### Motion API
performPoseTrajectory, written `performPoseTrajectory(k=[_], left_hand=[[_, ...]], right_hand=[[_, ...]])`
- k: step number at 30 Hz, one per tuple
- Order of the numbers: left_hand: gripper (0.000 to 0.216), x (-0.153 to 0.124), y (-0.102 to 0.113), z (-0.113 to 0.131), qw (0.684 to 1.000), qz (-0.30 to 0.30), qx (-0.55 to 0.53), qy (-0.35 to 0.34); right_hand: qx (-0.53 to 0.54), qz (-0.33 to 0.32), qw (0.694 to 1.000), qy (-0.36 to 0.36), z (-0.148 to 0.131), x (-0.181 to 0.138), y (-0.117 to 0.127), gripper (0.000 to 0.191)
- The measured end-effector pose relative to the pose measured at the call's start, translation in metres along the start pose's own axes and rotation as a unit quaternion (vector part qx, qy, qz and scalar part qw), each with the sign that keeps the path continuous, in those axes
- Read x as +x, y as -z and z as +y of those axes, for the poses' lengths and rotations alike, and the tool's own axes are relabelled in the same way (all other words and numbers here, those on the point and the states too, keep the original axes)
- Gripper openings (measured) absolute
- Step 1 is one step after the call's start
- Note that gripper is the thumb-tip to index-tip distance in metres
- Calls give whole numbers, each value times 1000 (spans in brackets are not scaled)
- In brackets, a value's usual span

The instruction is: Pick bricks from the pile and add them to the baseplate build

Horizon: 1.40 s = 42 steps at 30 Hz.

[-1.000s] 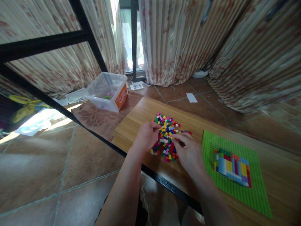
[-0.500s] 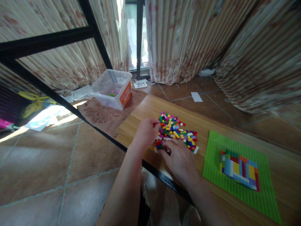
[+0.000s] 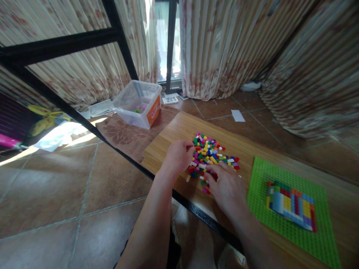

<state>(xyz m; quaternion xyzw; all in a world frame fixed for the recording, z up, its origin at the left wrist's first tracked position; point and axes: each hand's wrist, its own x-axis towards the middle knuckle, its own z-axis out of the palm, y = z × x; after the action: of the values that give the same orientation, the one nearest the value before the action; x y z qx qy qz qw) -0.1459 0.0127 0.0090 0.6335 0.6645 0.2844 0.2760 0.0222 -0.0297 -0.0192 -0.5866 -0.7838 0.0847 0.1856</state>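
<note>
A pile of small, multicoloured toy bricks (image 3: pixel 208 149) lies loose on the wooden table (image 3: pixel 171 130). At its left edge is my left hand (image 3: pixel 179 156), closed with its fingertips curled against the bricks; whatever they pinch is hidden. My right hand (image 3: pixel 226 185) reaches over the near right side of the pile, thumb and forefinger bent together among the bricks. I cannot make out what is between them. To the right, a green baseplate (image 3: pixel 258 186) carries a flat block of bricks (image 3: pixel 291 203) in striped colours.
A clear plastic box (image 3: pixel 131 112) with an orange label and a few pieces inside stands on a brown mat (image 3: pixel 117 136) beyond the table. A black metal frame (image 3: pixel 126 153) runs along the left. White paper (image 3: pixel 238 116) lies on the tiled floor, with curtains (image 3: pixel 224 48) behind.
My right hand has shifted right over the pile, uncovering several bricks near the front edge. My left hand stays at the pile's left side. The whole view has shifted slightly.
</note>
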Motion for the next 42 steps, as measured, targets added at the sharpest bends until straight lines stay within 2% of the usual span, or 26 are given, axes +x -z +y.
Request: performPoseTrajectory(k=[4,8,12,17,20,24,26,28,31,34,39,42], left_hand=[[23,1,-1,-1,1000,6,-4,-2],[24,0,-1,-1,1000,8,0,-1],[24,-1,0,-2,1000,9,0,-6],[22,0,0,-4,1000,13,-17,-3],[22,-2,3,-2,997,-27,-69,-15],[20,-6,3,6,967,-144,-204,-51],[14,-7,0,12,945,-178,-267,-58],[9,-7,-5,16,932,-182,-308,-52],[8,-7,-9,20,929,-166,-328,-39],[10,-7,-10,21,928,-160,-335,-32],[7,-8,-13,23,919,-150,-365,-19],[5,-8,-15,25,916,-152,-370,-14]], right_hand=[[35,16,999,18,-8,-4,-3,15],[13,8,999,40,-17,-10,-13,16],[-14,12,999,40,-18,-13,-19,17],[7,7,1000,21,-15,-10,-15,19],[48,31,998,-1,-13,-4,-5,16],[116,114,986,-34,-11,2,10,15],[146,145,977,-56,-10,4,15,14],[183,154,967,-89,-9,4,16,13],[290,117,941,-127,-6,4,17,16],[406,92,900,-131,0,6,17,21],[479,88,857,-167,7,11,20,19],[544,66,814,-194,9,12,21,21]])
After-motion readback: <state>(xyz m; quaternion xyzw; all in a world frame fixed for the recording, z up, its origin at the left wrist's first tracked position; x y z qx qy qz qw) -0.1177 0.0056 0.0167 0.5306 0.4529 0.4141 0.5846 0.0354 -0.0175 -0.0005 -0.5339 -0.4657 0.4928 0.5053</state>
